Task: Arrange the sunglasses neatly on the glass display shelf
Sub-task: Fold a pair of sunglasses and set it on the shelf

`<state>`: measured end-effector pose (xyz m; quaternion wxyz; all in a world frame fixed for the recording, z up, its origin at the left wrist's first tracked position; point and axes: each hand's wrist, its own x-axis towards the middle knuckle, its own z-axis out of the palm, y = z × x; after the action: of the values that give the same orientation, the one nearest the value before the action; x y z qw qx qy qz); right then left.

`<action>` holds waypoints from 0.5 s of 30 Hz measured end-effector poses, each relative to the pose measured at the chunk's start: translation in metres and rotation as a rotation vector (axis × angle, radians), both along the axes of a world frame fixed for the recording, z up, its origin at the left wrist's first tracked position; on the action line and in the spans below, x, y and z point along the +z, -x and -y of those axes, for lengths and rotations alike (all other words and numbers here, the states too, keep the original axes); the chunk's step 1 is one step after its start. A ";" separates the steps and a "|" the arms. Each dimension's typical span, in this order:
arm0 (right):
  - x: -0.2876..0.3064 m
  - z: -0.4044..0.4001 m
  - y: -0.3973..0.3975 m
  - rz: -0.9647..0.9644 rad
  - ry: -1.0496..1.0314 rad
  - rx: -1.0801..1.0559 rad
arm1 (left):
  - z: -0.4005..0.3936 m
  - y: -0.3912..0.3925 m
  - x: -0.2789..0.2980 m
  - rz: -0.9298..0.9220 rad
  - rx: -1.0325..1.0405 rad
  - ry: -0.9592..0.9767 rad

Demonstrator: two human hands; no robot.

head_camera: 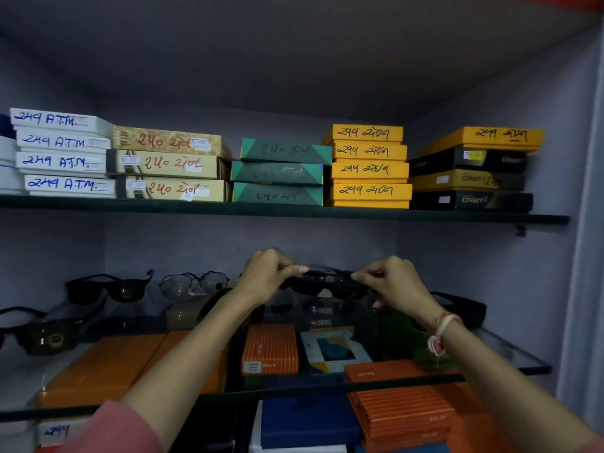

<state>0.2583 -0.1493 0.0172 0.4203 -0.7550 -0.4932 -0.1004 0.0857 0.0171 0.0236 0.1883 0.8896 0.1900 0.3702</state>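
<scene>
A pair of black sunglasses [327, 284] is held over the back middle of the glass display shelf [510, 349]. My left hand [266, 277] pinches its left end and my right hand [394, 282] pinches its right end. To the left on the shelf stand another black pair [108, 287], a thin wire-framed pair [192, 282] and, nearer the front left, a dark pair [42, 335]. One more black pair [461, 305] sits at the right, behind my right wrist. I cannot tell whether the held pair touches the glass.
Stacks of labelled flat boxes [277, 173] fill the upper shelf [294, 212] just above my hands. Orange and blue boxes [269, 349] show through the glass from below. The cabinet side wall [575, 256] closes off the right.
</scene>
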 end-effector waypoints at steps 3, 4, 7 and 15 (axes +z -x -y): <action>0.003 0.002 -0.001 -0.003 -0.072 -0.082 | 0.009 -0.004 0.002 -0.032 0.031 0.017; 0.003 0.003 -0.002 -0.014 -0.078 -0.103 | 0.012 -0.004 0.002 -0.068 0.027 0.020; 0.005 0.007 -0.005 -0.022 -0.079 -0.203 | 0.021 -0.006 0.004 -0.113 0.084 -0.026; 0.012 0.022 -0.017 -0.124 0.159 -0.355 | 0.038 -0.022 0.011 -0.091 0.336 0.134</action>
<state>0.2753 -0.1708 0.0293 0.3647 -0.8657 -0.3318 -0.0868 0.1082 -0.0210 0.0349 0.1741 0.8467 0.3685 0.3421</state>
